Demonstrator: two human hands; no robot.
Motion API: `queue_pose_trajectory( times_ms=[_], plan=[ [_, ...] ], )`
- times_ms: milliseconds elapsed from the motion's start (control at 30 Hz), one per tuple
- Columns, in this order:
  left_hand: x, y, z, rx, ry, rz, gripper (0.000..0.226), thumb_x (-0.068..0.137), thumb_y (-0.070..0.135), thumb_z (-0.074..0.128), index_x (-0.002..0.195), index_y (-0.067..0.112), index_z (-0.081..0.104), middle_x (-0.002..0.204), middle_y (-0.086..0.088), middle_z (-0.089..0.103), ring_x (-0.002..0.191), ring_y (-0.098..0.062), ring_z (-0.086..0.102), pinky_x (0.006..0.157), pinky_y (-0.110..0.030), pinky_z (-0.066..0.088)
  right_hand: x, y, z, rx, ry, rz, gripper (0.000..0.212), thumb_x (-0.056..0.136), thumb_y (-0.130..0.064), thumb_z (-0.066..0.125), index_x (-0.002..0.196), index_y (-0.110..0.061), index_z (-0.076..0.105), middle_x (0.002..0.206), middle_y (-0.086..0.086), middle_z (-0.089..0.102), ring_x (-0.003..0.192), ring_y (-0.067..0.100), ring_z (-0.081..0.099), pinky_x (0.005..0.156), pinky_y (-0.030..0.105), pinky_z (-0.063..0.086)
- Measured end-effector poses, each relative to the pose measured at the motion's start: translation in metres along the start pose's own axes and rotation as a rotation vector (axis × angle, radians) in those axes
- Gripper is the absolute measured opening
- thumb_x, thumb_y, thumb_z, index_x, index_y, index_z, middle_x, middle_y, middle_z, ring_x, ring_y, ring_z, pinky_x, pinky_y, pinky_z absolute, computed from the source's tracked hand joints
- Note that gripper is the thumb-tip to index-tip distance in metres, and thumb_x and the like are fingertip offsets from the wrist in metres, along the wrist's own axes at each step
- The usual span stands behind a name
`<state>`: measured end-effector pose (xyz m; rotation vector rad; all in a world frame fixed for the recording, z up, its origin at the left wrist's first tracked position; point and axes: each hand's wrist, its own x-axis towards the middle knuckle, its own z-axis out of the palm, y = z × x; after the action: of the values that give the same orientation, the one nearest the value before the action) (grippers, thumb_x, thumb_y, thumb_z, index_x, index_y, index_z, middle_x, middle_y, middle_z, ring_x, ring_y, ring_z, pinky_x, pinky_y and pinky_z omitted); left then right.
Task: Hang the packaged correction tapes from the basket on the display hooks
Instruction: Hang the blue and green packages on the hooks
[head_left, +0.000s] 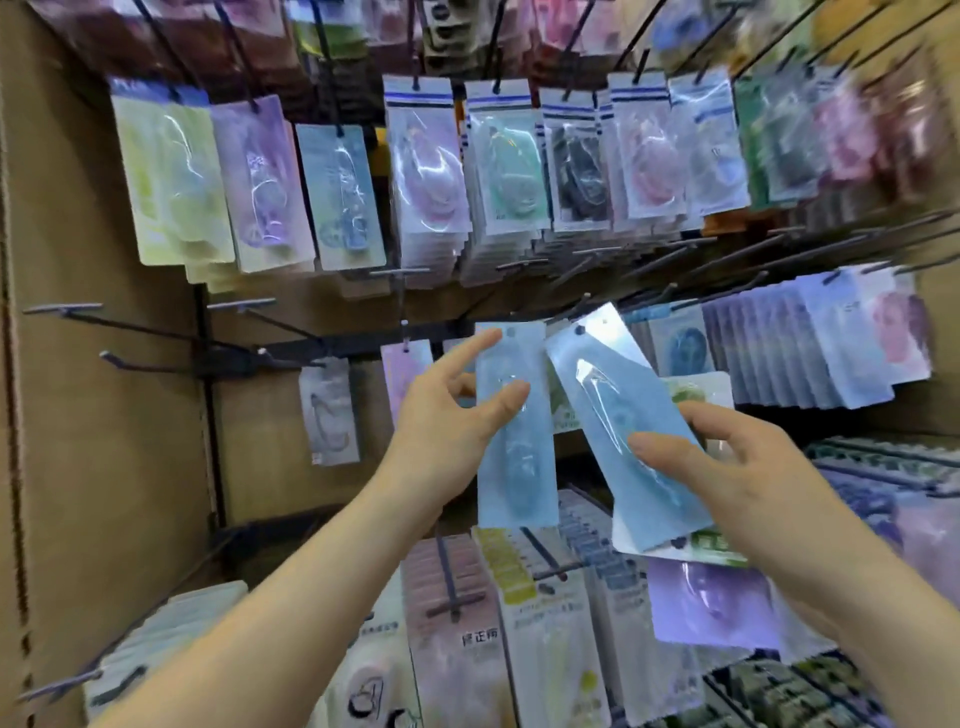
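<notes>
My left hand (447, 421) pinches an upright light-blue correction tape pack (519, 467), thumb on its front and index finger stretched toward its top hole. My right hand (727, 467) grips a small stack of packs, thumb pressed on the front one. That front pack, a tilted light-blue correction tape pack (608, 410), leans left with its hang hole near the tip of a dark display hook (571, 312). Behind it in the same stack sit a white-and-green pack (701, 389) and a purple pack (706, 603). The basket is out of view.
Rows of packaged tapes hang above on upper hooks (415, 171). Bare hooks (130, 322) jut out at the left, against a brown pegboard wall (78, 415). A full row of packs (831, 353) hangs at the right, and more packs (519, 623) fill the hooks below.
</notes>
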<state>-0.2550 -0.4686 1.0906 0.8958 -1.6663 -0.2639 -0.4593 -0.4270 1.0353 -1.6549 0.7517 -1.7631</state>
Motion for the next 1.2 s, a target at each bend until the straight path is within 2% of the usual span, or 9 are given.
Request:
queue_pose_trajectory(
  times_ms=[67, 133, 233, 433, 567, 733, 900, 1033, 1200],
  plan=[
    [-0.001, -0.002, 0.001, 0.032, 0.022, 0.035, 0.043, 0.087, 0.036, 0.071, 0.122, 0.054, 0.054, 0.121, 0.003, 0.068, 0.114, -0.012, 0.061, 0.080, -0.001, 0.042, 0.000, 0.000, 0.002, 0.010, 0.002, 0.003, 0.007, 0.087, -0.020, 0.069, 0.087, -0.018, 0.076, 0.076, -0.005, 0.073, 0.060, 0.003, 0.064, 0.049, 0.012, 0.046],
    [-0.006, 0.000, 0.001, 0.018, 0.049, 0.062, 0.046, 0.089, 0.031, 0.070, 0.129, 0.045, 0.054, 0.114, 0.008, 0.070, 0.097, 0.002, 0.064, 0.070, 0.002, 0.041, -0.001, -0.001, 0.003, 0.004, -0.003, -0.001, 0.008, 0.087, -0.020, 0.069, 0.088, -0.018, 0.076, 0.080, -0.002, 0.074, 0.062, 0.004, 0.064, 0.049, 0.013, 0.047],
    [-0.010, 0.000, -0.002, -0.047, 0.088, 0.085, 0.045, 0.089, 0.026, 0.069, 0.131, 0.038, 0.056, 0.095, 0.010, 0.069, 0.074, 0.009, 0.064, 0.063, -0.004, 0.047, 0.000, -0.001, 0.005, 0.009, 0.000, 0.004, 0.008, 0.087, -0.020, 0.069, 0.088, -0.018, 0.076, 0.082, 0.001, 0.074, 0.064, 0.006, 0.065, 0.049, 0.015, 0.049],
    [-0.002, 0.006, 0.002, -0.079, 0.052, 0.029, 0.051, 0.086, 0.031, 0.070, 0.135, 0.038, 0.055, 0.103, 0.015, 0.069, 0.089, 0.004, 0.068, 0.079, -0.030, 0.061, 0.002, 0.001, 0.011, 0.032, -0.030, 0.026, 0.010, 0.087, -0.024, 0.067, 0.090, -0.025, 0.077, 0.085, -0.008, 0.076, 0.072, 0.004, 0.070, 0.053, 0.013, 0.050],
    [-0.006, 0.011, 0.007, -0.028, -0.004, 0.083, 0.064, 0.080, 0.039, 0.068, 0.140, 0.029, 0.051, 0.105, 0.019, 0.063, 0.088, 0.010, 0.064, 0.068, -0.010, 0.054, 0.004, 0.002, 0.013, 0.055, -0.035, 0.044, 0.011, 0.085, -0.025, 0.068, 0.088, -0.027, 0.078, 0.088, -0.006, 0.076, 0.075, 0.007, 0.071, 0.054, 0.013, 0.049],
    [-0.004, 0.012, -0.001, -0.025, 0.090, 0.080, 0.080, 0.067, 0.053, 0.065, 0.142, 0.032, 0.049, 0.114, 0.013, 0.066, 0.106, -0.014, 0.067, 0.084, -0.046, 0.059, 0.005, 0.003, 0.015, 0.078, -0.045, 0.057, 0.011, 0.085, -0.024, 0.068, 0.086, -0.026, 0.078, 0.085, -0.006, 0.076, 0.070, 0.005, 0.070, 0.052, 0.013, 0.048],
    [-0.005, 0.013, 0.003, 0.027, 0.052, 0.104, 0.080, 0.068, 0.053, 0.064, 0.142, 0.030, 0.049, 0.116, 0.013, 0.065, 0.109, -0.008, 0.063, 0.091, -0.042, 0.057, 0.006, 0.001, 0.016, 0.119, -0.049, 0.068, 0.019, 0.073, -0.034, 0.068, 0.087, -0.025, 0.079, 0.083, -0.005, 0.077, 0.068, 0.006, 0.070, 0.051, 0.014, 0.048],
    [-0.004, 0.012, 0.003, -0.002, 0.080, 0.083, 0.079, 0.068, 0.055, 0.061, 0.142, 0.028, 0.050, 0.115, 0.022, 0.060, 0.115, -0.007, 0.060, 0.092, -0.041, 0.057, 0.007, 0.002, 0.016, 0.116, -0.052, 0.083, 0.020, 0.079, -0.031, 0.068, 0.093, -0.021, 0.078, 0.088, -0.001, 0.077, 0.071, 0.009, 0.071, 0.052, 0.014, 0.048],
    [-0.003, 0.016, 0.003, 0.045, 0.126, 0.083, 0.064, 0.082, 0.056, 0.056, 0.139, 0.027, 0.054, 0.129, 0.011, 0.062, 0.123, -0.008, 0.056, 0.096, -0.048, 0.054, 0.007, 0.001, 0.016, 0.147, -0.067, 0.103, 0.035, 0.068, -0.039, 0.066, 0.095, -0.019, 0.078, 0.090, 0.003, 0.077, 0.073, 0.013, 0.071, 0.053, 0.017, 0.050]
  ],
)
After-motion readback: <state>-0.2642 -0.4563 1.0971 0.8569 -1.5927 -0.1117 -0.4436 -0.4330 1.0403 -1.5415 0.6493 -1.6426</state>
